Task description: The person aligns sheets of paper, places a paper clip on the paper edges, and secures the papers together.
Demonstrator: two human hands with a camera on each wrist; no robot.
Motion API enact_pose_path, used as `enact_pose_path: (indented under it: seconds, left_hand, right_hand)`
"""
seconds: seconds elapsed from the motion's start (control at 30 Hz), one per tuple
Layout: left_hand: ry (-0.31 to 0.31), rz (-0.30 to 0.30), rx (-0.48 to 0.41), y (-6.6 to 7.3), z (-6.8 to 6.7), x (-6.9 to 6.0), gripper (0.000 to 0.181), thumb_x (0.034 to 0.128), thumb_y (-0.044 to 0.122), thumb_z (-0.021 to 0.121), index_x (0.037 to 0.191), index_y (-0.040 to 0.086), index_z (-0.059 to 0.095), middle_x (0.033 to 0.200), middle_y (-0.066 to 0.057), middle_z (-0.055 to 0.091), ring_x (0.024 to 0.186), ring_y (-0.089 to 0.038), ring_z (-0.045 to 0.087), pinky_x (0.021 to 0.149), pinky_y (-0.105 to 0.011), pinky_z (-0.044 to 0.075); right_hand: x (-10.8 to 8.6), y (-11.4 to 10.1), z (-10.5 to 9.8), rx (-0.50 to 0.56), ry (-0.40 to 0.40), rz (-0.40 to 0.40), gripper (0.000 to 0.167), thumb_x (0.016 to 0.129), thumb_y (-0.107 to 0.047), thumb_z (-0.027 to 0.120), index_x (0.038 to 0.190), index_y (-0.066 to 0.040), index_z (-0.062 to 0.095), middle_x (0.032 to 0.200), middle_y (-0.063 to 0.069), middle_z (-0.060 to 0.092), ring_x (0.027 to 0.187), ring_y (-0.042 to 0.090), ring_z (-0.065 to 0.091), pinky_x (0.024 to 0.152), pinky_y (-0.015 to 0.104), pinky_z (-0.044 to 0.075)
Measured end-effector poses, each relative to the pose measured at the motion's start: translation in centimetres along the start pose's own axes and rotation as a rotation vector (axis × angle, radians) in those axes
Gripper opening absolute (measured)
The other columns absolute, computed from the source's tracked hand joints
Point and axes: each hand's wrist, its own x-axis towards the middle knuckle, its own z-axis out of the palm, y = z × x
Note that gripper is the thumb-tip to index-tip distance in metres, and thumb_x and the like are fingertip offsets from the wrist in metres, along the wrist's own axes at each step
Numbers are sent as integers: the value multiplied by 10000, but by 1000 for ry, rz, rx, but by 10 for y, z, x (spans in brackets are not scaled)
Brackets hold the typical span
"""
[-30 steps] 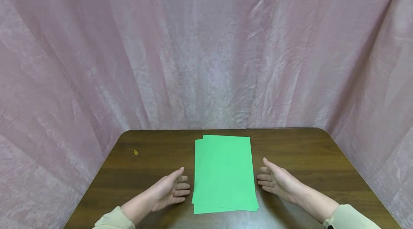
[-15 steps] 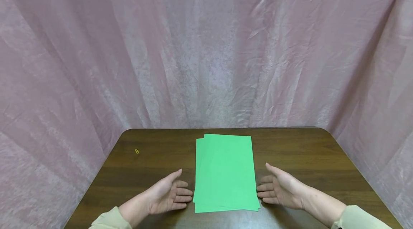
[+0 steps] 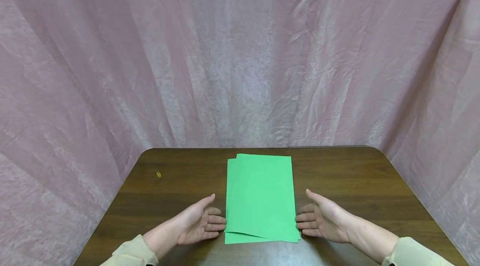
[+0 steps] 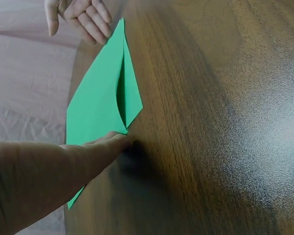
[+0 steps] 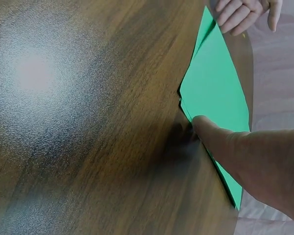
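Two or more overlapping sheets of green paper lie on the brown wooden table, their edges out of line. The near edge of the top sheet bows up a little, leaving a dark gap above the sheet below in the left wrist view. My left hand stands on its side with fingers straight, fingertips touching the papers' left edge. On the other side my right hand mirrors it, its straight fingertips at the right edge. Both thumbs point up and away from the paper.
A small yellow paper clip lies on the table at the far left. Pink curtains hang behind the table and along both sides.
Both hands have moved in toward the papers, and their fingertips have come up to the side edges. The top sheet's near edge has lifted slightly. The paper clip has not moved on the table.
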Motion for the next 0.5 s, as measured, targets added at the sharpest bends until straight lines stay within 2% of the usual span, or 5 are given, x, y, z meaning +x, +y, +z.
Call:
enact_pose_path:
  seconds: [0.5]
  left_hand:
    - [15,6,3,-2,1,4,987,1074,606,305,1504,-243,43,1503,-444,313,1419,-539,331,1163,-599,297]
  right_hand:
    - [2,5,4,1,-8,-29,1059,1045,-667,309,1474,272,73,1516,466,239,1412,567,310,1128,588,362]
